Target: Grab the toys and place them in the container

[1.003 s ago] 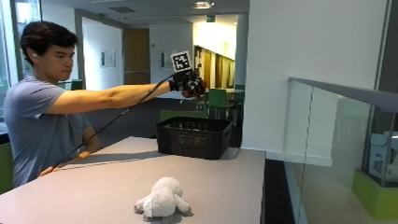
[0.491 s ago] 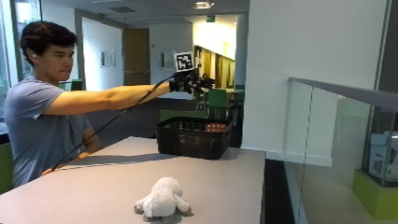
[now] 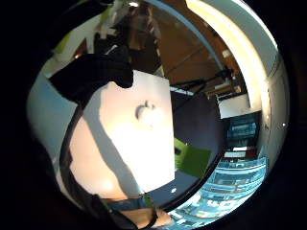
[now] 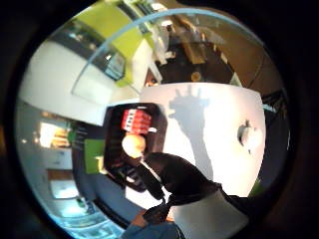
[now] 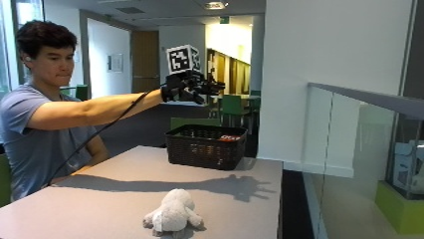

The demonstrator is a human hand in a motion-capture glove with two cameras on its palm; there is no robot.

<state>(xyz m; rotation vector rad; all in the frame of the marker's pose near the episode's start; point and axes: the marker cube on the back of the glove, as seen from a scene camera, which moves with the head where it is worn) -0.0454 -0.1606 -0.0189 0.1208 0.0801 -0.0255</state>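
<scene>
My gloved right hand (image 5: 192, 87) is held high above the black woven basket (image 5: 204, 145) at the table's far end, fingers spread and holding nothing. Its spread-fingered shadow falls on the table (image 5: 248, 186). Inside the basket (image 4: 115, 149) lie a red toy (image 4: 135, 119) and a pale round ball (image 4: 133, 145); the red toy (image 5: 230, 138) shows just over the rim in the outside view. A white plush animal (image 5: 173, 215) lies on the table near the front edge, well away from the hand. The plush (image 3: 148, 111) also shows in both palm views (image 4: 247, 134).
The person sits at the table's left side with the right arm stretched out over it. A white wall and a glass partition (image 5: 344, 149) stand to the right of the table. Green chairs (image 5: 232, 107) are behind the basket.
The hand stayed above the basket and its fingers have spread open. A red toy now shows at the basket's rim, where none showed a second ago.
</scene>
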